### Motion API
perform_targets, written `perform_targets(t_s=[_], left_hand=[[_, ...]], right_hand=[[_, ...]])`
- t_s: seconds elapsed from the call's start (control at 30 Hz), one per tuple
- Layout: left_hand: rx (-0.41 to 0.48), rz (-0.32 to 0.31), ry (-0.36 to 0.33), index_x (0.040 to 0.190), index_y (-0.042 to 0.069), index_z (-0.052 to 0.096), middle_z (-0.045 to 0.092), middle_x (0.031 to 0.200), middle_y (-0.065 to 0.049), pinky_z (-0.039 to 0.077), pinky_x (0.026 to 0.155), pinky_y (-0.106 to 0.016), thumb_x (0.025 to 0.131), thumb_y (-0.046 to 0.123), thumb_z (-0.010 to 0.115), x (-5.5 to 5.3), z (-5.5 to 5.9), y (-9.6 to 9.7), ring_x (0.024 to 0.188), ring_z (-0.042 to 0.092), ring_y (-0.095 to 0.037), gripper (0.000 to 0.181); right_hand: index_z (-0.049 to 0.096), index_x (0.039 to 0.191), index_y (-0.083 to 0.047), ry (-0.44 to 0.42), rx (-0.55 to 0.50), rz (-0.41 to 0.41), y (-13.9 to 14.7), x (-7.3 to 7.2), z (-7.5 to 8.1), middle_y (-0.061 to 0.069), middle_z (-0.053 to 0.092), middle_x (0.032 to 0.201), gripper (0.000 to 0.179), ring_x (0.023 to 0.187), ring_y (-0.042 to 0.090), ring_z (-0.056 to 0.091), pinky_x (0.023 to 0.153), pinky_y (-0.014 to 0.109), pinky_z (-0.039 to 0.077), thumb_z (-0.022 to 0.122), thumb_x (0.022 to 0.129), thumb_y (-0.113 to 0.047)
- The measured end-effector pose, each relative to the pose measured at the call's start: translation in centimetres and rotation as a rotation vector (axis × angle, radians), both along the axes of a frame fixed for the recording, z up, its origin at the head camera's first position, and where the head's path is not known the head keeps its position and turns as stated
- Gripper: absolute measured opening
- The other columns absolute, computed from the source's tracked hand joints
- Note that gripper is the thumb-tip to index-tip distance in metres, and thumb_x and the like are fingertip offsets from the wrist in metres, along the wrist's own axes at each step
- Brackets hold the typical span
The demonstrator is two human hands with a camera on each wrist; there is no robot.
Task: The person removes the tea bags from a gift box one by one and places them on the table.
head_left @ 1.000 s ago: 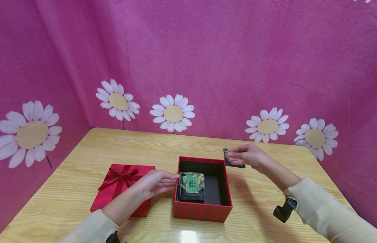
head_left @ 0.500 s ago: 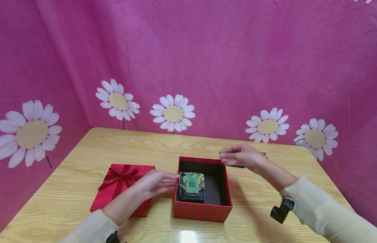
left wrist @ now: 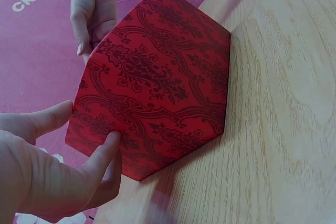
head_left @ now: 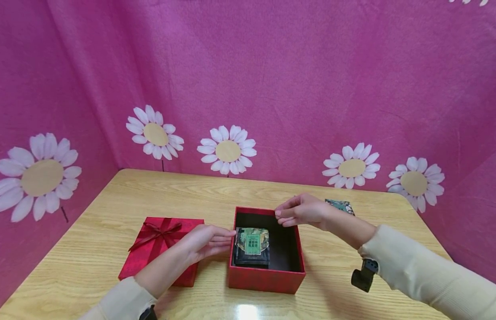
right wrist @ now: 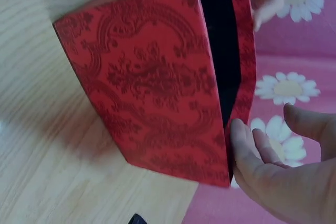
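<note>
at a wooden table [head_left: 184, 195], i rest the straight fingers of my left hand [head_left: 205, 243] against the left side of an uncovered red box [head_left: 267, 281], fingertips just at the rim, thumb spread from the rest. across from it, my right hand [head_left: 305, 210] is at the far right corner of the same box, its fingertips touching the edge; the right wrist view shows those fingers nearly straight and the thumb standing well apart from them. the box sits upright between my two hands, its outer walls patterned in dark red scrollwork. inside, a dark tea packet [head_left: 253, 244] with a green label lies along the left side of the box. left of the box, partly behind my left forearm, a red lid [head_left: 132, 264] topped with a ribbon bow [head_left: 163, 230] lies on the table. a second packet [head_left: 339, 206] lies beyond my right forearm, which partly covers it. cream sleeves [head_left: 407, 266] reach my wrists, and a magenta curtain [head_left: 271, 89] printed with white flowers [head_left: 228, 151] hangs behind the table.
</note>
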State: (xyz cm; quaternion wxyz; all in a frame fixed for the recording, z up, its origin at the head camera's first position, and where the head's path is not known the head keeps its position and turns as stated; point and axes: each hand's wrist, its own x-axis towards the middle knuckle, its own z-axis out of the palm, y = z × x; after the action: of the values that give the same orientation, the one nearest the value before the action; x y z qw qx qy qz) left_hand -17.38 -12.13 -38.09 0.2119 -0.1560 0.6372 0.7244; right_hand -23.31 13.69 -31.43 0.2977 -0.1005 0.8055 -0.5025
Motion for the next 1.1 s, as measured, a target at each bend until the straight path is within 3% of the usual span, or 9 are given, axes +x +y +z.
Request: perform_targets(t_s=[0.17,0.4,0.6,0.83,0.97,1.1], left_hand=[[0.004,-0.005,0.003,0.118,-0.004,0.066,0.068,0.118,-0.022,0.052,0.097,-0.041,0.09,0.012,0.062,0.0,0.0,0.0,0.107,0.068,-0.032,0.033],[0.006,-0.011,0.013,0.118,-0.005,0.065,0.067,0.119,-0.023,0.052,0.096,-0.041,0.09,0.011,0.061,-0.1,-0.1,0.0,0.108,0.068,-0.032,0.033],[0.002,-0.009,0.014,0.117,-0.006,0.066,0.068,0.118,-0.023,0.053,0.096,-0.041,0.09,0.011,0.061,-0.1,-0.1,0.0,0.106,0.069,-0.032,0.032],[0.009,-0.011,0.006,0.118,-0.005,0.065,0.067,0.119,-0.023,0.052,0.096,-0.041,0.09,0.012,0.062,-0.1,0.1,-0.1,0.107,0.068,-0.032,0.033],[0.009,-0.011,0.006,0.118,-0.005,0.065,0.067,0.119,-0.023,0.052,0.097,-0.041,0.09,0.012,0.061,-0.1,0.1,-0.1,0.106,0.069,-0.032,0.033],[0.007,-0.006,0.004,0.117,-0.005,0.066,0.067,0.119,-0.023,0.052,0.097,-0.041,0.089,0.012,0.062,0.0,0.0,0.0,0.106,0.068,-0.032,0.033]], right_hand=[[0.057,0.121,0.011,-0.013,0.062,-0.009,-1.2,0.4,-0.5,0.025,0.064,0.121,0.037,0.086,0.01,0.068,0.091,0.035,0.056,0.062,0.093,-0.013],[0.058,0.122,0.009,-0.081,0.075,-0.093,-2.4,0.8,-1.3,0.023,0.063,0.125,0.037,0.083,0.01,0.066,0.085,0.027,0.059,0.061,0.093,-0.014],[0.056,0.122,0.011,-0.157,0.089,-0.159,-3.5,1.7,-2.1,0.012,0.06,0.106,0.039,0.081,0.01,0.058,0.075,0.019,0.058,0.06,0.093,-0.016],[0.052,0.103,0.001,-0.185,0.145,-0.242,-4.5,2.5,-2.8,0.004,0.048,0.085,0.027,0.074,0.012,0.054,0.093,0.035,0.054,0.063,0.091,-0.02],[0.047,0.114,0.005,-0.225,0.126,-0.24,-4.7,2.8,-3.1,0.009,0.048,0.094,0.036,0.086,0.02,0.056,0.106,0.047,0.047,0.061,0.093,-0.02],[0.043,0.125,0.01,-0.251,0.097,-0.235,-4.7,3.0,-3.3,0.015,0.05,0.104,0.046,0.094,0.024,0.058,0.108,0.05,0.045,0.059,0.094,-0.019]])
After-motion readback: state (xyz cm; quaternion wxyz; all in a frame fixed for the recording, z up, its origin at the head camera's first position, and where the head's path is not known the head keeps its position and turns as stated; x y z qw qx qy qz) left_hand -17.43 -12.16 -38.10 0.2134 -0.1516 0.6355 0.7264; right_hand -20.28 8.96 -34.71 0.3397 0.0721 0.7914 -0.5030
